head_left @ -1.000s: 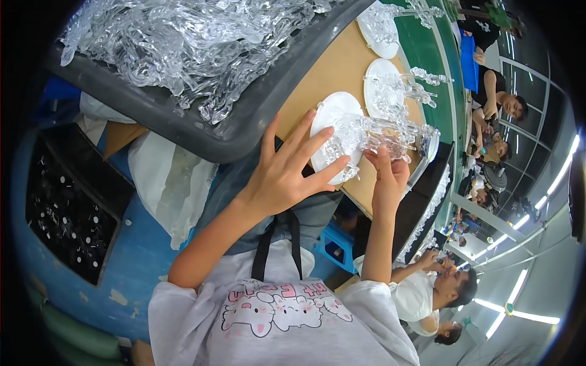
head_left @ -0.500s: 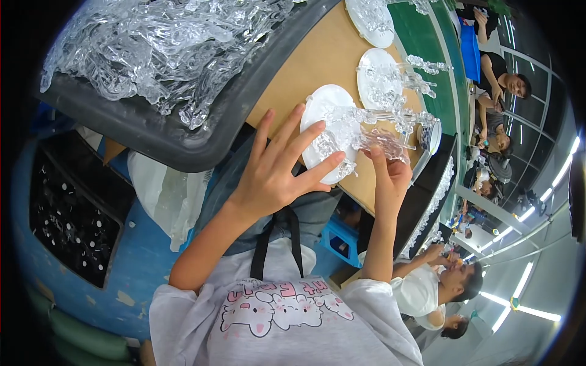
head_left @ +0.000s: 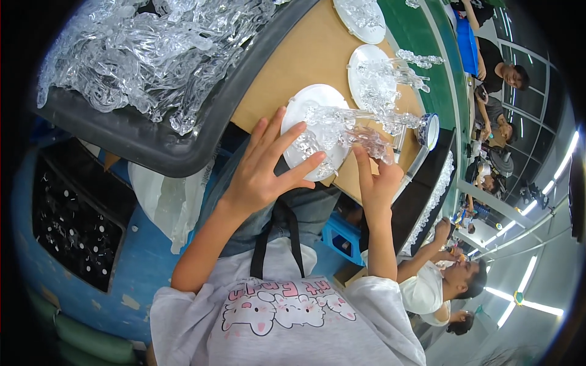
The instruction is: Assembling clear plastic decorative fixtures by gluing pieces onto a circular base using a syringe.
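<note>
A white round disc [head_left: 296,110] stands at the near edge of the tabletop, with clear, knobbly plastic pieces rising from its face toward the right. My left hand [head_left: 259,174] lies against its near left side, fingers spread and stretched over the rim. At the right, my right hand [head_left: 381,183] pinches a clear, branching plastic piece [head_left: 371,143] between thumb and fingers; where this piece meets the disc is hard to make out. Just above it, a long clear stem [head_left: 390,121] reaches from the disc toward a small blue-and-white bowl [head_left: 430,132].
A large black tub [head_left: 177,155] heaped with clear plastic pieces [head_left: 152,55] takes up the upper left. Beyond my disc, a second white disc [head_left: 361,58] and a third [head_left: 342,18] carry similar pieces on the brown tabletop [head_left: 274,79]. Co-workers sit along the right.
The disc and both hands have shifted slightly left in the picture. My right hand keeps its pinch on the clear piece, and my left fingers stay spread on the disc.
</note>
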Demonstrator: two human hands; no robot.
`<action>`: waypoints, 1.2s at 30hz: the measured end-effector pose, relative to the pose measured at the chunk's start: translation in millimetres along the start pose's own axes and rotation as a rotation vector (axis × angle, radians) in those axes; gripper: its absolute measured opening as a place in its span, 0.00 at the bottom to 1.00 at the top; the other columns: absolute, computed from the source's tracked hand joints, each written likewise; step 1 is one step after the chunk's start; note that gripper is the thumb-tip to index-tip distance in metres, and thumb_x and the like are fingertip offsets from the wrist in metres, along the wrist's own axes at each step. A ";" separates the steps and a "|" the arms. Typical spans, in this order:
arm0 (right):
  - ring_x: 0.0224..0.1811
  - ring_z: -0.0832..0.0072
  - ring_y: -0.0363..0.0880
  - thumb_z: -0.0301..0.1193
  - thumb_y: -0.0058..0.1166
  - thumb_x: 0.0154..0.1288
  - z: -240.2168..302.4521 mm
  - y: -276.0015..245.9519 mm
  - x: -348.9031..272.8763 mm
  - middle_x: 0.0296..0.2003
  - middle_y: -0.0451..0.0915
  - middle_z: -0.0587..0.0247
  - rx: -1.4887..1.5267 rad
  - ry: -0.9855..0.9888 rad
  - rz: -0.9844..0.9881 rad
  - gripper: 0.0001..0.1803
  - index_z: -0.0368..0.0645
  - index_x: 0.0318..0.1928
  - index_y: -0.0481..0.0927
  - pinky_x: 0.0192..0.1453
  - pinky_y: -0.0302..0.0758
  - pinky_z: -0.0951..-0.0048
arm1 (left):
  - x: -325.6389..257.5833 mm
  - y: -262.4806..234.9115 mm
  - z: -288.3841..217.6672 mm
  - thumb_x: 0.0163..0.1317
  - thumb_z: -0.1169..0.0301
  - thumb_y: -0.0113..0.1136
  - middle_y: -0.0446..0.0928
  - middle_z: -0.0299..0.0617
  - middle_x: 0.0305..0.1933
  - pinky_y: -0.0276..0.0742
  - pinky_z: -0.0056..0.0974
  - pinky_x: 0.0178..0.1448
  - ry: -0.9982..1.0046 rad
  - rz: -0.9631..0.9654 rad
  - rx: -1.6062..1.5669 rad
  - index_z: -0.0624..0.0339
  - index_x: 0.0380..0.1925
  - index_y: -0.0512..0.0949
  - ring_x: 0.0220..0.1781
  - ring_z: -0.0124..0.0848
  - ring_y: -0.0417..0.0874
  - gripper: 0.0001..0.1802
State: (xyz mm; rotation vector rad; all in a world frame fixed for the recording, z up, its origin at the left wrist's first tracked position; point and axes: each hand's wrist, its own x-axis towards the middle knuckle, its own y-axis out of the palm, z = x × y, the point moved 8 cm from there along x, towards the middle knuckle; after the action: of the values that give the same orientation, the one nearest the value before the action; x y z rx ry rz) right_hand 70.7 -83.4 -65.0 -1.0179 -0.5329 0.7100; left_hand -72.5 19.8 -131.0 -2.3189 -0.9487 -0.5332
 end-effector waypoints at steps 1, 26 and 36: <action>0.42 0.75 0.80 0.27 0.57 0.67 -6.1 -0.1 0.3 0.42 0.83 0.59 -0.003 0.000 -0.004 0.15 0.31 0.50 0.76 0.48 0.75 0.76 | 0.7 0.1 -0.8 0.40 0.57 0.72 0.68 0.44 0.64 0.61 0.58 0.69 0.007 -0.006 -0.001 0.37 0.50 0.82 0.70 0.53 0.64 0.30; 0.43 0.76 0.80 0.28 0.57 0.66 -48.9 11.9 6.7 0.40 0.83 0.57 0.813 0.430 0.117 0.15 0.28 0.47 0.78 0.52 0.75 0.75 | 24.9 -9.1 -4.8 0.40 0.51 0.74 0.72 0.47 0.62 0.56 0.60 0.70 0.025 -0.023 -0.135 0.52 0.52 0.71 0.68 0.59 0.65 0.39; 0.39 0.80 0.81 0.26 0.60 0.63 -22.2 -3.6 15.8 0.37 0.84 0.59 0.386 0.386 0.147 0.15 0.30 0.48 0.78 0.44 0.76 0.78 | 30.0 -7.6 -10.0 0.41 0.49 0.73 0.72 0.47 0.62 0.58 0.61 0.69 0.020 0.006 -0.058 0.50 0.51 0.72 0.67 0.60 0.67 0.37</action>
State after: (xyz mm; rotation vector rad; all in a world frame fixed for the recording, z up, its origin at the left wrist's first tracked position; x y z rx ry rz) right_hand 97.7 -85.5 -70.2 -0.8059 0.0183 0.6911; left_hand -59.4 33.0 -104.3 -2.3629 -0.9281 -0.5871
